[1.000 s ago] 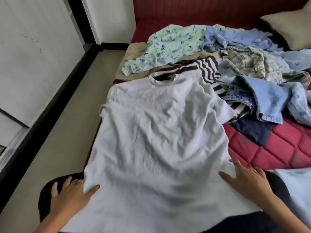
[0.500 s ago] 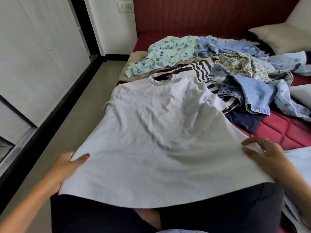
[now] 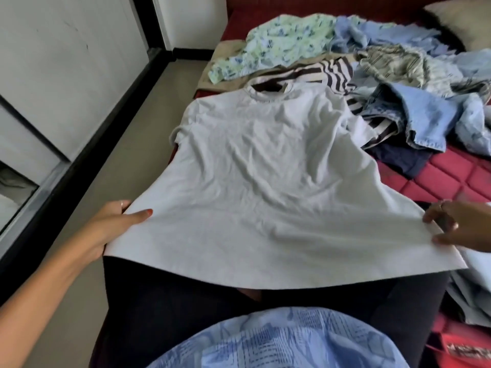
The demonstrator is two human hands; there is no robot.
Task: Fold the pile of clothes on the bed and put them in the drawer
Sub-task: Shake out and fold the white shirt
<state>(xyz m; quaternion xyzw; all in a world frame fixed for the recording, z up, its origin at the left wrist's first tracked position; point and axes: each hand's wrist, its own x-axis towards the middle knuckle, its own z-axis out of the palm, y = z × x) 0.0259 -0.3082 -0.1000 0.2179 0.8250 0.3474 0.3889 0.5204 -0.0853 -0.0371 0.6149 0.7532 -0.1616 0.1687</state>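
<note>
- White T-shirt point(image 3: 265, 181) lies face down along the bed point(image 3: 438, 179), collar at the far end, hem stretched over the person's lap at the near end.
- Left hand point(image 3: 114, 224) has the hem's left corner: thumb on top of the cloth, fingers under it, a closed pinching grip.
- Right hand point(image 3: 457, 225) is at the hem's right corner, thumb and fingers pinching the edge; part of this hand runs out of frame, so how much cloth it has gathered I cannot tell.
- The hem looks taut between the two grips, with creases across the middle of the shirt.
- To fold well from here, I would keep both corners level and the pull even, so those creases flatten before any fold goes in.
- Watch the sleeve on the shirt's right side: it overlaps the striped garment point(image 3: 329, 73) and touches the denim piece point(image 3: 419, 115), so a lift could drag them along.
- The pile of clothes point(image 3: 358, 57) sits beyond the collar, unfolded; most of the task remains.
- No drawer is visible.
</note>
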